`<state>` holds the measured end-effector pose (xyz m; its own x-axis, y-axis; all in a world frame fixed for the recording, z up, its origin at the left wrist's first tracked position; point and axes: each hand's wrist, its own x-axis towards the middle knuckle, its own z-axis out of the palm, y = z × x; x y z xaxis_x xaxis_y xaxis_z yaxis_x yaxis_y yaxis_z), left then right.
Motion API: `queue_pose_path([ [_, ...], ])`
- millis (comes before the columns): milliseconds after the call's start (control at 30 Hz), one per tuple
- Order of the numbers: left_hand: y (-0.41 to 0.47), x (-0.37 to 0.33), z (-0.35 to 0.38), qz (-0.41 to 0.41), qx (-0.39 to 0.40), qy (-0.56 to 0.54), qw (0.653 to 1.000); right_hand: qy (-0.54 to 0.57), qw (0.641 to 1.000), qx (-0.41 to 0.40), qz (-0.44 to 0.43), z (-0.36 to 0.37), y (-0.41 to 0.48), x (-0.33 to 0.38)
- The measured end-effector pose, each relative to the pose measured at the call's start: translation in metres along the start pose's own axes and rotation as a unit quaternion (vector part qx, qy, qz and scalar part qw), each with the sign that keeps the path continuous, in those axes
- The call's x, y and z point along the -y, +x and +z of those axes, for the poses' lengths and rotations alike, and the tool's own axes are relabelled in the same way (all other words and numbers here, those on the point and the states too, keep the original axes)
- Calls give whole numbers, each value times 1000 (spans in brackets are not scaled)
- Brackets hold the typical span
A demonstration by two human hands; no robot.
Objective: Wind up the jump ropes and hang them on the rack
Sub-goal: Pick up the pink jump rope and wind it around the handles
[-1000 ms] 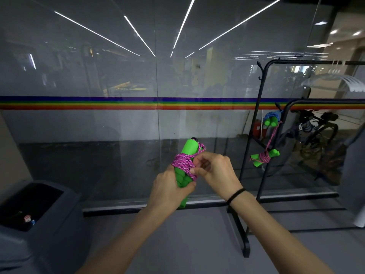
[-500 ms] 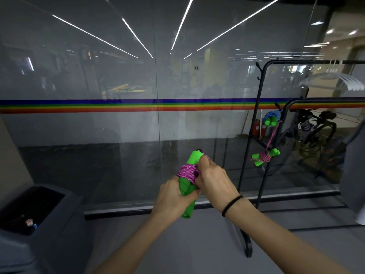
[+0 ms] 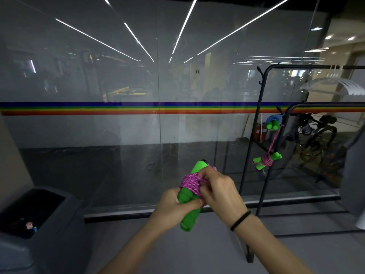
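My left hand (image 3: 173, 208) grips the green foam handles (image 3: 189, 216) of a jump rope, held upright at centre. Pink rope (image 3: 190, 183) is wound in a bundle round the handles' middle. My right hand (image 3: 219, 189), with a black band on its wrist, pinches the pink rope at the bundle's right side. To the right stands a black metal rack (image 3: 262, 107). On it hang a wound rope with green handles and pink cord (image 3: 266, 160) and, higher up, one with green handles and blue cord (image 3: 273, 122).
A glass wall (image 3: 118, 135) with a rainbow stripe (image 3: 118, 108) runs straight ahead. A dark grey open bin (image 3: 51, 230) sits at lower left. White hangers (image 3: 335, 86) hang on the rack's top bar; a bicycle (image 3: 320, 133) shows behind the glass.
My right hand went over the top of the handles and has come down to the right side of the pink bundle, wrapping the rope. The bundle sits lower in view.
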<state>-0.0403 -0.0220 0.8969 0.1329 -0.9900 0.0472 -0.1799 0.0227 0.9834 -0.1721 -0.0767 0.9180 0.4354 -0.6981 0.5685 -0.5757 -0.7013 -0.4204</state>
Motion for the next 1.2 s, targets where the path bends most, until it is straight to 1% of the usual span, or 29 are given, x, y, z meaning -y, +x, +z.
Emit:
queue_pose_path([
  [67, -3, 0, -3, -28, 21, -41, 999, 65, 997, 46, 12, -10, 2, -6],
  [100, -4, 0, -5, -41, 30, -58, 997, 116, 989, 85, 29, -16, 4, -9],
  [133, -5, 0, -6, -52, 38, -74, 995, 185, 972, 135, 53, -23, 6, -12],
  [167, -5, 0, -8, -61, 47, -88, 993, 252, 947, 182, 78, -29, 8, -13],
  [200, -5, -1, -8, -69, 58, -96, 991, 294, 926, 218, 94, -34, 10, -15],
  [233, -5, -1, -9, -75, 69, -100, 990, 302, 919, 236, 95, -37, 12, -16],
  [333, -4, 4, -10, -81, 99, -90, 988, 205, 950, 227, 54, -38, 15, -15],
  [433, -3, 6, -10, -75, 114, -40, 990, 116, 962, 243, 37, -36, 14, -12],
  [500, -2, 7, -13, -64, 106, 23, 992, 42, 968, 246, 11, -33, 12, -14],
  [533, 0, 8, -14, -54, 94, 74, 991, 8, 970, 243, -5, -30, 11, -16],
  [567, 1, 9, -15, -45, 73, 147, 985, -22, 970, 242, -14, -27, 9, -17],
  [633, 2, 11, -13, -27, 9, 308, 951, -90, 964, 249, -23, -21, 6, -15],
  [667, 2, 11, -10, -15, -23, 360, 933, -122, 960, 251, -32, -16, 5, -13],
  [733, 3, 12, 1, 31, -81, 431, 898, -172, 952, 245, -63, -9, 2, -9],
  [800, 6, 17, 7, 84, -123, 483, 863, -180, 947, 251, -89, -6, -1, -8],
  [867, 9, 28, 7, 112, -112, 504, 849, -174, 941, 273, -97, -10, -2, -11],
  [967, 8, 40, 5, 133, -94, 498, 852, -152, 940, 285, -114, -19, -4, -16],
  [1033, 9, 45, 3, 154, -106, 478, 859, -126, 950, 256, -124, -19, -9, -16],
  [1067, 11, 45, 1, 151, -111, 450, 873, -115, 957, 237, -123, -19, -12, -14],
  [1133, 15, 46, -5, 124, -121, 364, 915, -68, 970, 207, -109, -18, -19, -11],
  [1200, 21, 47, -12, 94, -128, 302, 940, -19, 977, 185, -104, -19, -24, -7],
])
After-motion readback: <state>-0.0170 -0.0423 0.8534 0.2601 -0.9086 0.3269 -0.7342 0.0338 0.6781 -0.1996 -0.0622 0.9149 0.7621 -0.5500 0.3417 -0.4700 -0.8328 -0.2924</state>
